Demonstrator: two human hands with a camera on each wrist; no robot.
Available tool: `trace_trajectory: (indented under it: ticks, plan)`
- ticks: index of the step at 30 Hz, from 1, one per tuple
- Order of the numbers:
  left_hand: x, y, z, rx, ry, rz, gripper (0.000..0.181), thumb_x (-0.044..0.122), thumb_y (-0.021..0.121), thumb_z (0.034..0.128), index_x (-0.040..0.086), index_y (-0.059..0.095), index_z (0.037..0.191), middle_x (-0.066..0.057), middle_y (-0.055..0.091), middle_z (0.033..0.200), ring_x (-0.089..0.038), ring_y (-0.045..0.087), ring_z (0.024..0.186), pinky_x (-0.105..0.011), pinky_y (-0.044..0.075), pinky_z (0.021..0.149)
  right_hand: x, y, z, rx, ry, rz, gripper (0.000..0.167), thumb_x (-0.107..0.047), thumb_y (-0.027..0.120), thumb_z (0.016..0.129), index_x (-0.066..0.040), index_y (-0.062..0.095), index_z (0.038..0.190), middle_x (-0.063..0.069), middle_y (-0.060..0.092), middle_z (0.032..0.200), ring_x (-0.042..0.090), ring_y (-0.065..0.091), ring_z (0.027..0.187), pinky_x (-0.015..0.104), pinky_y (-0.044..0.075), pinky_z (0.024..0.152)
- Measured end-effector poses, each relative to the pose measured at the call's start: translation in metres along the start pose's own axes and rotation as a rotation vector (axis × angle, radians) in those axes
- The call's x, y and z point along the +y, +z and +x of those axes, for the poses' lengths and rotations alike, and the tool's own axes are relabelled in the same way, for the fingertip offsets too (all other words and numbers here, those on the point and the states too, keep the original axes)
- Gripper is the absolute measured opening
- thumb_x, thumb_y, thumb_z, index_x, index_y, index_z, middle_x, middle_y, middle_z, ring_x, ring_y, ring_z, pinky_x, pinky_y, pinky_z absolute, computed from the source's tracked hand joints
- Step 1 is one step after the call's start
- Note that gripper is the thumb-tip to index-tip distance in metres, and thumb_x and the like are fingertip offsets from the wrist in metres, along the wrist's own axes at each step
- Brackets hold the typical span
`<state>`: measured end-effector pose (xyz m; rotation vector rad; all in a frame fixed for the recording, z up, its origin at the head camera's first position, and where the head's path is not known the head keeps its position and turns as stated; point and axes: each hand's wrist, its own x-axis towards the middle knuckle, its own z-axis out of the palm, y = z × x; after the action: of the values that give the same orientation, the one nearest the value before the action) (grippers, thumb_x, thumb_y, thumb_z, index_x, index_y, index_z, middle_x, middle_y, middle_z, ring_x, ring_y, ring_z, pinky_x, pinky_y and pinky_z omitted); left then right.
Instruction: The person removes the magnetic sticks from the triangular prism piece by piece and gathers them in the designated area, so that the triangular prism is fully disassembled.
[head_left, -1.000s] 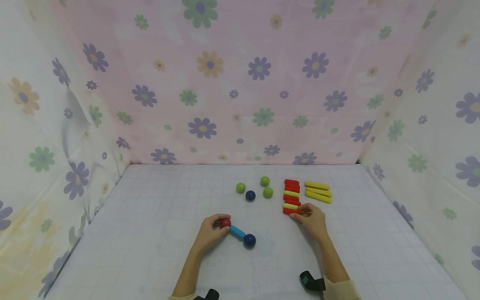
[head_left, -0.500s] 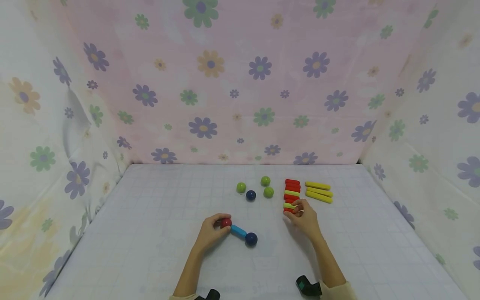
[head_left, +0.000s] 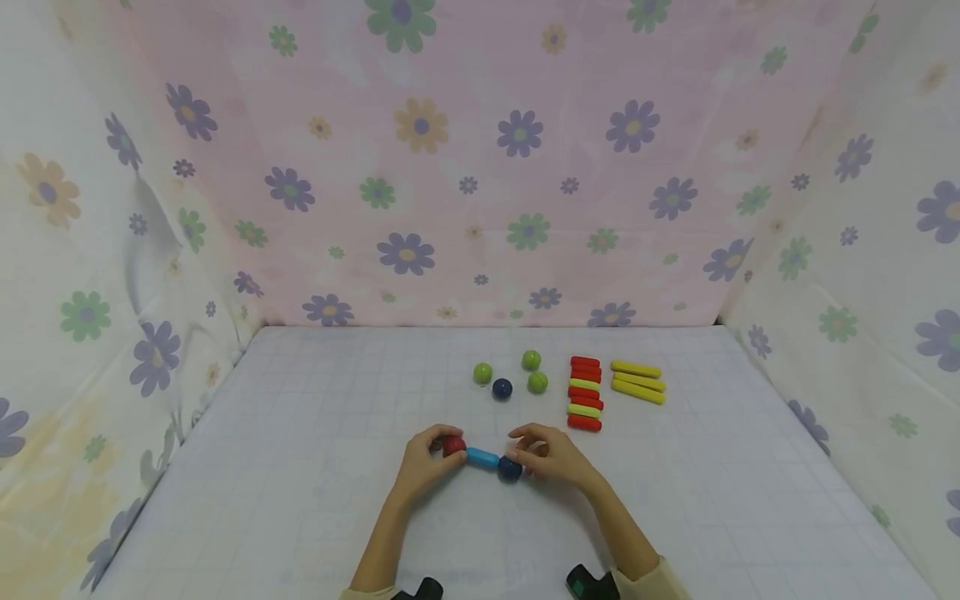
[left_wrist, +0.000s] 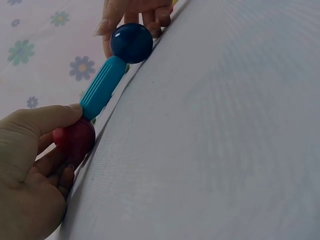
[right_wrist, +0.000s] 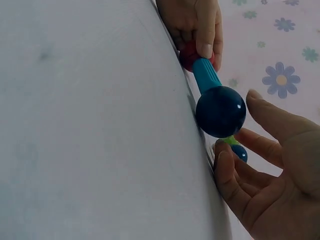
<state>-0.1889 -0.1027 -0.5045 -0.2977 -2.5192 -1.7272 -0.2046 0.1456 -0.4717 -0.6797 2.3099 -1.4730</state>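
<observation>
My left hand (head_left: 422, 463) grips a red ball (left_wrist: 75, 140) between thumb and fingers. A light-blue ridged rod (left_wrist: 103, 87) joins that ball to a dark-blue ball (right_wrist: 221, 111), so the three pieces form one bar low over the white table. My right hand (head_left: 552, 456) is at the dark-blue end with its fingers spread. In the right wrist view its thumb (right_wrist: 272, 112) stands slightly apart from that ball, and the other fingers lie beyond it, with nothing held. Whether a fingertip touches the ball I cannot tell.
Three green balls (head_left: 482, 373) and another dark-blue ball (head_left: 502, 388) lie farther back. To the right, a column of red and yellow-green short rods (head_left: 584, 423) stands beside three longer yellow rods (head_left: 638, 387). Flowered cloth (head_left: 480, 167) walls the table's back and sides.
My right hand has left the column of short rods and come leftward to the dark-blue ball. The bar's dark-blue end has swung slightly away from me while my left hand keeps its grip.
</observation>
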Motion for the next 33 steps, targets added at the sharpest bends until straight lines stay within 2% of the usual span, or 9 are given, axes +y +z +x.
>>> trace_trajectory:
  ticks: [4, 8, 12, 16, 22, 26, 33]
  plan:
    - [0.000, 0.002, 0.000, 0.014, 0.006, -0.002, 0.027, 0.014, 0.073, 0.0783, 0.005, 0.066, 0.103, -0.008, 0.067, 0.104, -0.024, 0.059, 0.099, -0.045, 0.045, 0.090, 0.010, 0.003, 0.005, -0.041, -0.040, -0.025, 0.037, -0.013, 0.066, 0.087, 0.003, 0.057, 0.119, 0.015, 0.063, 0.101, 0.019, 0.058, 0.072, 0.023, 0.052, 0.061]
    - [0.001, 0.002, -0.001, 0.012, 0.004, 0.018, 0.026, 0.014, 0.073, 0.0786, 0.006, 0.066, 0.103, -0.007, 0.066, 0.105, -0.025, 0.059, 0.103, -0.044, 0.045, 0.093, 0.007, 0.006, 0.006, -0.054, -0.054, -0.099, 0.038, -0.017, 0.069, 0.085, 0.000, 0.060, 0.117, 0.011, 0.062, 0.102, 0.012, 0.054, 0.070, 0.022, 0.051, 0.057]
    - [0.001, 0.003, -0.001, 0.009, -0.001, 0.025, 0.024, 0.014, 0.073, 0.0783, 0.008, 0.067, 0.101, -0.005, 0.066, 0.105, -0.023, 0.058, 0.106, -0.041, 0.044, 0.096, 0.007, 0.009, 0.007, -0.017, -0.078, -0.175, 0.033, -0.014, 0.067, 0.085, 0.000, 0.061, 0.115, 0.008, 0.061, 0.099, 0.008, 0.052, 0.068, 0.021, 0.049, 0.056]
    - [0.001, 0.005, -0.002, -0.012, 0.017, 0.066, 0.023, 0.014, 0.073, 0.0785, 0.010, 0.068, 0.100, -0.004, 0.065, 0.103, -0.021, 0.057, 0.100, -0.035, 0.046, 0.090, 0.008, 0.012, 0.009, 0.046, -0.121, -0.251, 0.029, -0.010, 0.066, 0.084, -0.001, 0.063, 0.112, 0.008, 0.061, 0.098, 0.008, 0.050, 0.069, 0.020, 0.047, 0.058]
    - [0.001, 0.006, -0.002, -0.026, 0.030, 0.095, 0.018, 0.011, 0.072, 0.0778, 0.011, 0.069, 0.096, -0.002, 0.065, 0.097, -0.017, 0.053, 0.092, -0.028, 0.044, 0.081, 0.008, 0.019, 0.013, 0.127, -0.137, -0.334, 0.023, -0.010, 0.065, 0.083, -0.007, 0.066, 0.106, 0.004, 0.064, 0.102, 0.014, 0.052, 0.083, 0.025, 0.047, 0.073]
    - [0.001, 0.007, -0.001, -0.032, 0.033, 0.106, 0.018, 0.011, 0.072, 0.0771, 0.010, 0.070, 0.095, -0.003, 0.065, 0.096, -0.017, 0.052, 0.092, -0.029, 0.043, 0.080, 0.009, 0.021, 0.014, 0.162, -0.135, -0.352, 0.020, -0.009, 0.065, 0.082, -0.009, 0.066, 0.102, 0.002, 0.064, 0.098, 0.015, 0.053, 0.086, 0.026, 0.047, 0.076]
    - [0.000, 0.006, 0.000, -0.040, 0.035, 0.117, 0.019, 0.013, 0.073, 0.0769, 0.010, 0.070, 0.096, -0.004, 0.065, 0.097, -0.019, 0.052, 0.092, -0.031, 0.043, 0.079, 0.010, 0.021, 0.014, 0.173, -0.120, -0.307, 0.021, -0.009, 0.065, 0.082, -0.008, 0.065, 0.103, 0.001, 0.062, 0.093, 0.010, 0.048, 0.072, 0.020, 0.044, 0.064]
